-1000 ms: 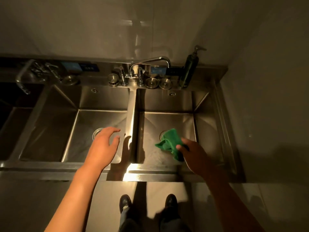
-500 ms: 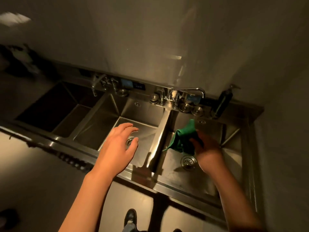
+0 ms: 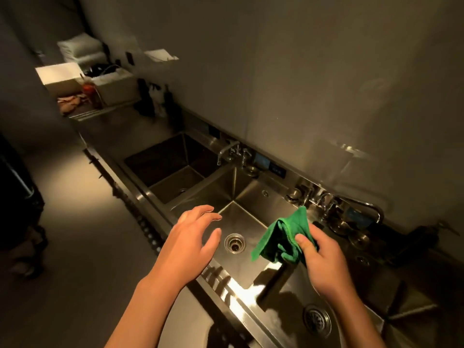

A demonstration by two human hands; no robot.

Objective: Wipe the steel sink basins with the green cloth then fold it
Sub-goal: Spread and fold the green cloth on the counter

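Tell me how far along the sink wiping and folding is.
Done: can't tell; the basins show no clear wipe marks. In hand: the right hand grips the bunched cloth above them, left hand open beside it. Left: folding, not started.

A long steel counter [image 3: 135, 139] runs along the wall, with three basins sunk into it in a row: the far basin [image 3: 173, 169], the middle basin [image 3: 251, 217] and the near basin [image 3: 288, 312] (the far one lies in shadow). On its back ledge stand the far tap [image 3: 227, 150] and the near tap [image 3: 364, 208]. At its far end sit pale boxes [image 3: 115, 89] and dark bottles [image 3: 155, 101].
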